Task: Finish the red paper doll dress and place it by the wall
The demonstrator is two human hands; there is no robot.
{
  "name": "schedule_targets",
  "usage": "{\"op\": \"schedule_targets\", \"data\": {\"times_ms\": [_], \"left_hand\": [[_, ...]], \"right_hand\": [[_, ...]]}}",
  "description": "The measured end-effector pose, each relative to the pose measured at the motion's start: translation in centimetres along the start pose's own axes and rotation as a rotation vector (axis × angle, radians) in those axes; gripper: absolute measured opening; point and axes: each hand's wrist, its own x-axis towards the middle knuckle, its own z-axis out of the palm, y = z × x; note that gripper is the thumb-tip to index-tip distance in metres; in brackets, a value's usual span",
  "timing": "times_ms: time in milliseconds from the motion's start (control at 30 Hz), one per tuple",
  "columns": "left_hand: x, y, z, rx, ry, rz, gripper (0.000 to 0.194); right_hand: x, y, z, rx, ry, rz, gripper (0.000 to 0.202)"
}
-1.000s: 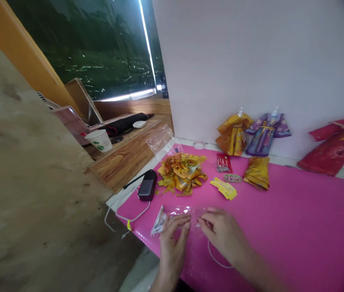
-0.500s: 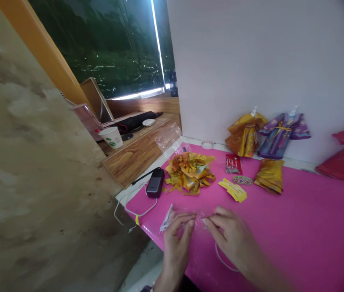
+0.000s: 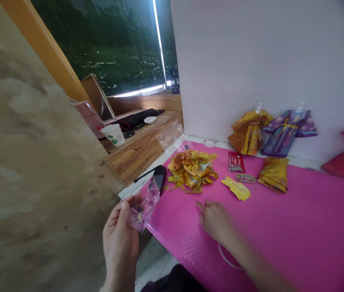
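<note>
Pinched between the thumb and fingers of my left hand [image 3: 122, 227] is a clear plastic bag [image 3: 146, 207], held up past the table's left edge. It is see-through, with some small dark and yellow spots showing in or behind it. My right hand [image 3: 216, 219] hovers low over the pink tabletop [image 3: 281, 235], index finger stretched out and apart from the others, with nothing visible in it. Ahead of that hand lie yellow printed strips [image 3: 236, 188]. A heap of golden-yellow scraps [image 3: 191, 170] sits farther back.
Beside the heap is a black device [image 3: 160, 178], partly behind the bag. A folded golden packet [image 3: 273, 174], a patterned oval piece [image 3: 245, 178] and a red card pack [image 3: 236, 162] lie right. Small gold [image 3: 250, 132] and purple [image 3: 289, 134] robes hang on the wall. A paper cup [image 3: 113, 134] stands left.
My left hand has moved left and up with the plastic bag. My right hand has let go of the plastic and shifted slightly left. The white printed piece near the left hand is no longer visible.
</note>
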Motion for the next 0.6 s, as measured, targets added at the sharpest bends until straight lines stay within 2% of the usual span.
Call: {"op": "schedule_targets", "data": {"times_ms": [233,400,600], "left_hand": [[0.0,-0.7,-0.4,0.011,-0.007,0.018,0.015],[0.0,-1.3,-0.3,0.015,-0.056,-0.005,0.019],[-0.6,-2.0,-0.4,0.024,-0.059,-0.076,0.026]], "right_hand": [[0.7,-2.0,1.1,-0.047,-0.067,-0.04,0.049],[1.2,-1.1,0.8,-0.067,-0.072,-0.026,0.044],[1.5,-0.6,0.0,-0.086,-0.037,-0.034,0.038]]}}
